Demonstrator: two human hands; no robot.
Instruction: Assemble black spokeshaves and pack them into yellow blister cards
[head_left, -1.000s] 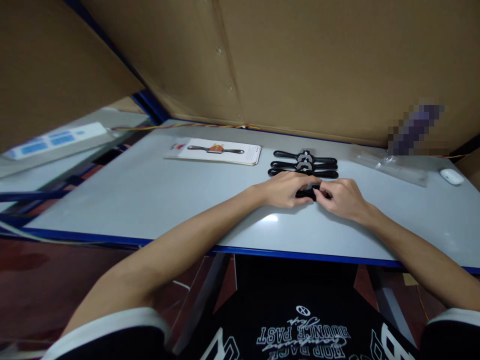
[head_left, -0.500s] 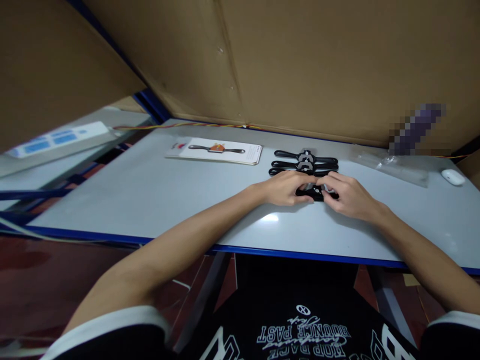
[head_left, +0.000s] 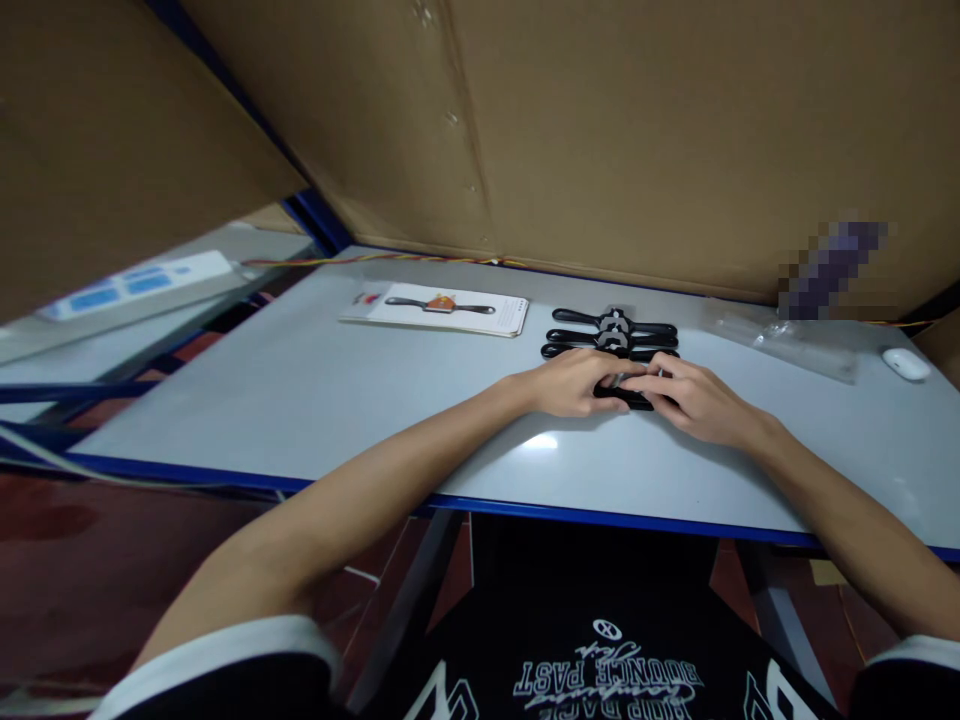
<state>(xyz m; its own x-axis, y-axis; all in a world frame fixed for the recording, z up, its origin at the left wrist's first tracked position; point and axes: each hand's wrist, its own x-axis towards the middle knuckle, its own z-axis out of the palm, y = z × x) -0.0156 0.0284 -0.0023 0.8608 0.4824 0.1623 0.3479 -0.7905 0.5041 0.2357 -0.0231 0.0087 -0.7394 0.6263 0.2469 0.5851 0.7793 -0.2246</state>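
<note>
Just right of centre, my left hand (head_left: 574,384) pinches a slim black, two-handled metal tool (head_left: 634,399), seemingly to steady it; my right hand's (head_left: 696,399) fingers bend over its middle, grip unclear; three matching black tools (head_left: 654,341) lie beyond.

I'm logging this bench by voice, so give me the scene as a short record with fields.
Left hand: around the left side of a black two-handled tool
Right hand: fingers at that tool's middle; grip partly hidden
Beyond the hands: three similar black tools, in a row
Left of the row: printed card package
Right of the row: clear plastic bag, then white rounded object
Surface: pale tabletop, blue edge
</note>
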